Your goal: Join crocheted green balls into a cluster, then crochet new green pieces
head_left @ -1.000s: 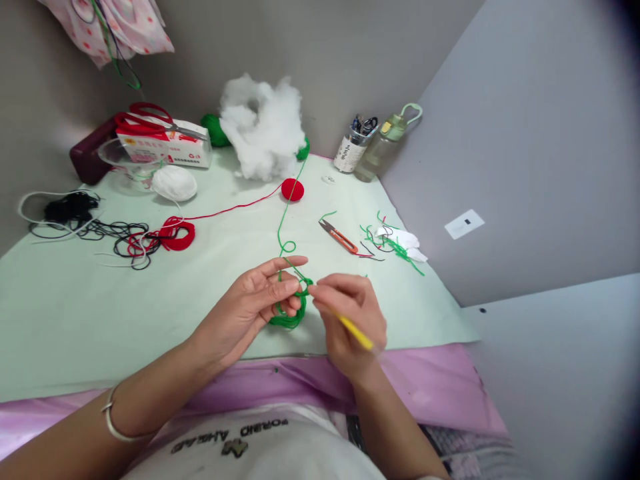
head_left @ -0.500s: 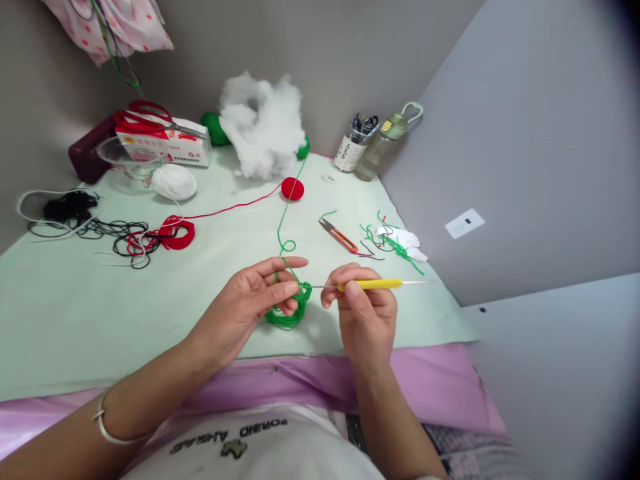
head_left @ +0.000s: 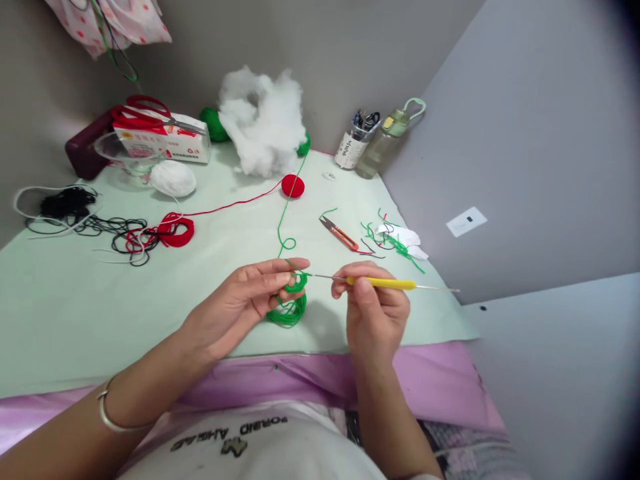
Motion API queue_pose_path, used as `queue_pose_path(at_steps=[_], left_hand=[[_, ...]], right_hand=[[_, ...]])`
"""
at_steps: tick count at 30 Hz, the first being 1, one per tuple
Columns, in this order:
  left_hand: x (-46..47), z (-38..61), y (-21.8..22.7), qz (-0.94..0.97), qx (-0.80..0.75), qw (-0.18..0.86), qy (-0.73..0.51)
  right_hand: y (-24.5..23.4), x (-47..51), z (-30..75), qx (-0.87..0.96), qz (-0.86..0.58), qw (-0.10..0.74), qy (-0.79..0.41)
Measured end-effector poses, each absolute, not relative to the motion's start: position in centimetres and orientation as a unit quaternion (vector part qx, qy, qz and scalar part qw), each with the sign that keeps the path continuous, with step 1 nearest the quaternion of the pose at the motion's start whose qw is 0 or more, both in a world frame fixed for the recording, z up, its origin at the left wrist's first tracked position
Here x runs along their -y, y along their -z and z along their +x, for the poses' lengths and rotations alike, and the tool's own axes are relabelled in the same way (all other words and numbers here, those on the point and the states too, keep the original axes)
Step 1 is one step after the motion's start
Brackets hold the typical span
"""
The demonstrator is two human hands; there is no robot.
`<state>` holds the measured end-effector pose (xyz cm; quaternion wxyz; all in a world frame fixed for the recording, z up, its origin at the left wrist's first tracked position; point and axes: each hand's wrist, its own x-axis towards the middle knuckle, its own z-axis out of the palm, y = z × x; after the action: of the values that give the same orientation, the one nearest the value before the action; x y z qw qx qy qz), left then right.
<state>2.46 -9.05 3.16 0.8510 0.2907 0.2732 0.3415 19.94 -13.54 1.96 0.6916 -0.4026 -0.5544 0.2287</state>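
My left hand [head_left: 250, 293] pinches a small piece of green crochet work [head_left: 296, 283] between thumb and fingers, with green yarn passing over the index finger. Below it, a loose coil of green yarn [head_left: 287, 313] hangs or lies by the fingertips; I cannot tell which. In my right hand [head_left: 375, 307] is a yellow-handled crochet hook [head_left: 387, 284], closed in a pen-like grip. The hook's thin metal tip points left and meets yarn at the edge of the green piece. From there the yarn strand runs up the table to a green ball behind the stuffing.
White stuffing [head_left: 263, 127] sits at the back beside a green yarn ball [head_left: 214, 125]. Orange thread snips [head_left: 340, 235] and yarn scraps [head_left: 397, 243] lie right. Left are a red yarn ring [head_left: 177, 232], tangled black yarn [head_left: 67, 203] and a tissue box [head_left: 185, 143]. A bottle [head_left: 380, 147] stands behind.
My right hand and the hook have moved right, and the hook's tip has drawn out to the edge of the green piece. More of that piece shows at the left fingertips.
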Motion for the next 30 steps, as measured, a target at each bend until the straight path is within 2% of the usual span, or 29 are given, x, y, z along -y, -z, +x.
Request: queue_pose_path(at_steps=[2,6,11,14,18,20,22,26,28,30], left_hand=[[9.1,2.4,-3.1,0.308,-0.27,0.846,-0.341],[9.4,2.6,-3.0,0.349,-0.267,0.834,-0.334],[9.3,2.5,-3.1,0.358,-0.28,0.824,-0.338],[9.4,2.5,-3.5,0.359,-0.296,0.81,-0.356],[9.7,2.7,-3.6,0.347,-0.308,0.804,-0.372],[9.7,2.9,-3.4,0.331,-0.301,0.818,-0.36],[9.6,3.0,-3.3,0.307,-0.29,0.838,-0.344],[9.3,2.7,-3.4,0.288,-0.284,0.845,-0.349],[9.4,2.7,-3.6,0.311,-0.292,0.831,-0.358],[9.6,2.9,-3.8,0.335,-0.301,0.814,-0.367]], right_hand=[[-2.1,13.4,19.9,0.544,-0.384,0.692,-0.279],[-2.0,13.3,19.4,0.592,-0.411,0.643,-0.261],[-2.2,13.8,19.8,0.59,-0.411,0.633,-0.287],[-2.6,14.5,20.0,0.656,-0.42,0.6,-0.181],[-2.4,15.0,19.5,0.777,-0.416,0.468,0.067],[-1.9,15.0,19.3,0.778,-0.425,0.445,0.127],[-1.5,14.8,19.1,0.753,-0.429,0.488,0.1],[-1.5,14.2,19.4,0.658,-0.417,0.617,-0.111],[-1.7,13.9,19.5,0.613,-0.419,0.642,-0.195],[-1.7,13.8,19.3,0.612,-0.435,0.631,-0.195]])
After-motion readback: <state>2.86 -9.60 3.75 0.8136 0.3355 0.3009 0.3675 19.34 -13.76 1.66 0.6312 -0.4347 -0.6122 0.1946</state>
